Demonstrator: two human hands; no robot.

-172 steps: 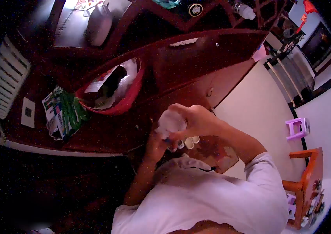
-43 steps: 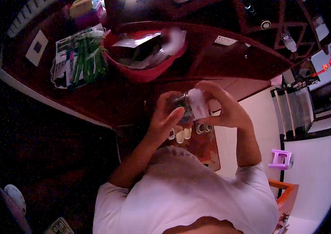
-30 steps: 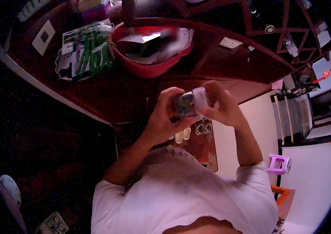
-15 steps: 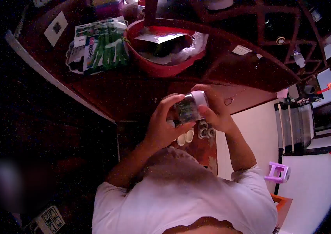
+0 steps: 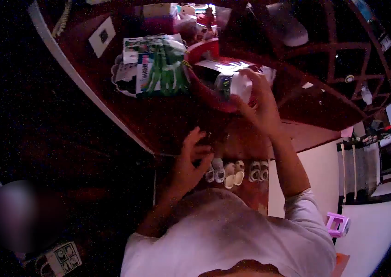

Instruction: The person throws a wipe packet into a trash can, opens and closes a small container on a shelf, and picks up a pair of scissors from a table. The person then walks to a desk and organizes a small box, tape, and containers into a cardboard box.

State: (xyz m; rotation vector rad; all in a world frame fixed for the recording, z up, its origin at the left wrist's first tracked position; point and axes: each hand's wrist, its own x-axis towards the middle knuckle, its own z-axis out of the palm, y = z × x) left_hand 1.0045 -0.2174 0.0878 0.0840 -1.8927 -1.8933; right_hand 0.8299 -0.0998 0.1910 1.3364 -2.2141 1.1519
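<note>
A clear jar (image 5: 224,85) with a wide white lid (image 5: 240,87) is in my right hand (image 5: 262,104), gripped by the lid end between thumb and fingers. The jar lies on its side over the red basket (image 5: 200,92); whether it touches the basket I cannot tell. What is inside the jar is too dark to make out. My left hand (image 5: 194,154) is empty, its fingers apart and slightly curled, below the front edge of the dark red counter (image 5: 158,124).
Left of the basket lie green and white printed packets (image 5: 163,69). A white card with a dark square (image 5: 101,37) is farther left. Several pairs of shoes (image 5: 234,173) stand on the floor below. A purple stool (image 5: 338,225) is at the right.
My right hand has carried the jar up and forward from in front of my body to the basket. My left hand has let go of the jar and dropped back. The view has shifted.
</note>
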